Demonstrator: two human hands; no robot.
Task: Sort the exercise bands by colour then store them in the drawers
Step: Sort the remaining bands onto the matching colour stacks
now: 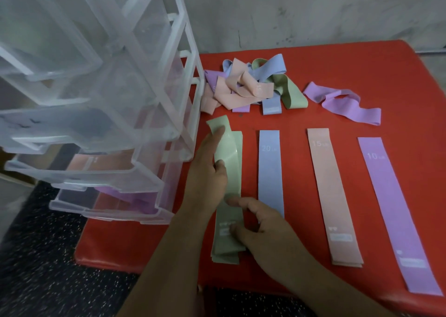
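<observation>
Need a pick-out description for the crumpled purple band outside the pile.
On the red mat, a tangled pile of bands sits near the far edge. Just right of it lies the crumpled purple band, wavy, on its own. The flat purple strip lies nearer, in the sorted row.

The left hand [205,172] and right hand [261,230] hold the green band [229,155], with the blue band [270,172] lying just right of their fingers [217,135].

Likely a plain room at home rather than a gym or shop: a rough, stained grey plaster wall [313,10], a dark speckled floor [36,268], a red padded surface [337,63], and a household-type clear plastic drawer unit [108,75] standing on it.
</observation>
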